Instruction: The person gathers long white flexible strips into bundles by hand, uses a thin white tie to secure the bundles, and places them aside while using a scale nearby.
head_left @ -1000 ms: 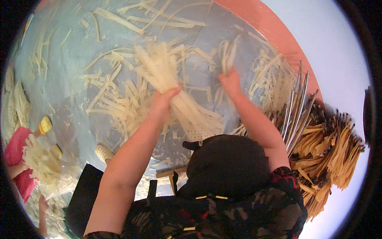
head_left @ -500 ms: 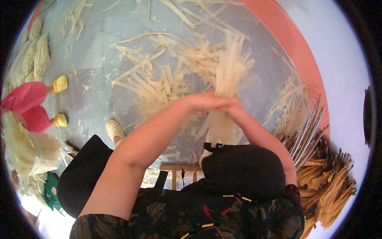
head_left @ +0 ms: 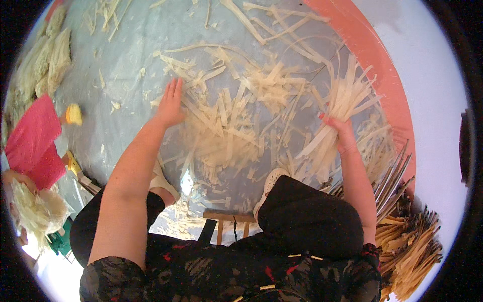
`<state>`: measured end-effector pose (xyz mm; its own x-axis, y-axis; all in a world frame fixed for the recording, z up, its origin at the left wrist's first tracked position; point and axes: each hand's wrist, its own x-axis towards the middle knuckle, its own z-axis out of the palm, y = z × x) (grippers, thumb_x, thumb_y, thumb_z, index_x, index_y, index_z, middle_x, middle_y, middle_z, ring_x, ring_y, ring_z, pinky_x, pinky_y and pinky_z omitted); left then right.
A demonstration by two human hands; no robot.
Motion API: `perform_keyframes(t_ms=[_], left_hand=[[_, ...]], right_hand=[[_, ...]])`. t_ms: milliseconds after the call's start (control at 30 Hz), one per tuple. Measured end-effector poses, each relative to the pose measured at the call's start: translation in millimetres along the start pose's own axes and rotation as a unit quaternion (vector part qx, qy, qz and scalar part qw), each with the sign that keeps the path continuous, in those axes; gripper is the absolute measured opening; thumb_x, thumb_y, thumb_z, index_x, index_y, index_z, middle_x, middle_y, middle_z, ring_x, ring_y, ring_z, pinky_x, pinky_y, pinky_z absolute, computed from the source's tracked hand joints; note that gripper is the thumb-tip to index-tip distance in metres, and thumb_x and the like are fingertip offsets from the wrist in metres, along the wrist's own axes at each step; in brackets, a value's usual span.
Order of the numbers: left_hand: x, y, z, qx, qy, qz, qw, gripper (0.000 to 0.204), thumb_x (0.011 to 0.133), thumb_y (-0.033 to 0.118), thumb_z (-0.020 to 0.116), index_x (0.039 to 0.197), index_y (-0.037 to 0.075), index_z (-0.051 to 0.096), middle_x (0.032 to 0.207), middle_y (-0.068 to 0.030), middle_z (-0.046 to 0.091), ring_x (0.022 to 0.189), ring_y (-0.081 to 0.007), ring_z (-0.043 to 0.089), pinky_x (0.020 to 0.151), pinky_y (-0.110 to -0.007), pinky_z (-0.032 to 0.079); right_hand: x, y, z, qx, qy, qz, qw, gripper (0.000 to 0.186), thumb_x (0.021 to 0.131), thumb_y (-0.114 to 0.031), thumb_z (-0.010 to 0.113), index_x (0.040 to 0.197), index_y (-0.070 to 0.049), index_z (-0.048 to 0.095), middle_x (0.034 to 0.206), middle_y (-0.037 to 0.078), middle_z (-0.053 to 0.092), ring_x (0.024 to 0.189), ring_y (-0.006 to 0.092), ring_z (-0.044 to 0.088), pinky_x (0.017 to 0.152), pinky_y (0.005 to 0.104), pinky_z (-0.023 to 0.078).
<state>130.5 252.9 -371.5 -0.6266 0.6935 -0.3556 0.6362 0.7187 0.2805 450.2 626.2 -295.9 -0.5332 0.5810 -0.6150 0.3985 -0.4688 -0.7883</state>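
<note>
My right hand [head_left: 340, 130] is closed around a bundle of pale, flat strips [head_left: 347, 93], whose ends fan out above and below the fist. Off to the left, my left hand [head_left: 172, 108] is extended with its fingers straight and holds nothing. It is beside a loose heap of cream-coloured strips [head_left: 226, 118] that covers the grey floor in front of me. What the strips are made of cannot be told.
A person in pink trousers [head_left: 35, 146] sits at the left, near a pale bundle [head_left: 40, 209]. Brown, dark-tipped sticks [head_left: 410, 251] and metal rods [head_left: 395, 183] lie at the right, by a red-edged wall [head_left: 375, 55]. A wooden stool [head_left: 229, 216] is below me.
My hands were together on the bundle at the middle. My left hand has let go and moved left; my right hand has carried the bundle right, toward the wall.
</note>
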Motion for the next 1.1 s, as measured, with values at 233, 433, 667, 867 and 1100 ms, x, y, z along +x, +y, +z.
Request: perform_keyframes(t_ms=[233,433,667,867,1100], left_hand=[[-18,4,-3,0.075,-0.131,0.004,0.989,0.068,0.075,0.007,0.062,0.139,0.011,0.041,0.126,-0.0121,0.051,0.122,-0.0328,0.046,0.096,-0.045,0.04],[41,24,-56,0.15,0.137,0.118,0.972,0.029,0.081,0.007,0.056,0.109,0.01,0.059,0.111,-0.0081,0.059,0.107,-0.0279,0.054,0.097,-0.043,0.035],[240,109,-54,0.162,0.227,0.29,0.915,0.052,0.081,-0.001,0.05,0.131,0.013,0.052,0.131,-0.0088,0.057,0.115,-0.0291,0.056,0.096,-0.047,0.043],[234,113,-28,0.273,0.074,0.185,0.941,0.029,0.084,0.012,0.055,0.113,0.012,0.058,0.113,-0.0118,0.061,0.106,-0.0317,0.057,0.089,-0.046,0.045],[165,128,-69,0.066,0.005,0.116,0.991,0.03,0.085,0.022,0.056,0.111,0.006,0.054,0.096,-0.0178,0.062,0.096,-0.0367,0.059,0.083,-0.048,0.048]], right_hand=[[26,39,-39,-0.06,0.098,0.0,0.993,0.055,0.069,-0.011,0.078,0.118,-0.001,0.056,0.1,0.008,0.064,0.088,0.0208,0.063,0.078,0.0342,0.05],[47,67,-85,-0.149,0.188,0.013,0.971,0.055,0.069,-0.01,0.078,0.119,0.001,0.057,0.105,0.012,0.066,0.092,0.0239,0.064,0.079,0.0371,0.051],[72,102,-103,-0.245,0.225,-0.001,0.943,0.068,0.062,-0.02,0.079,0.124,-0.002,0.056,0.106,0.013,0.067,0.093,0.0272,0.066,0.082,0.0363,0.051],[77,107,-105,-0.229,0.206,0.025,0.951,0.073,0.061,-0.022,0.079,0.125,0.001,0.053,0.107,0.016,0.067,0.096,0.0285,0.066,0.084,0.0364,0.051],[72,99,-95,-0.281,0.226,-0.006,0.933,0.07,0.063,-0.022,0.077,0.124,0.001,0.053,0.107,0.017,0.067,0.097,0.0296,0.066,0.084,0.0377,0.051]])
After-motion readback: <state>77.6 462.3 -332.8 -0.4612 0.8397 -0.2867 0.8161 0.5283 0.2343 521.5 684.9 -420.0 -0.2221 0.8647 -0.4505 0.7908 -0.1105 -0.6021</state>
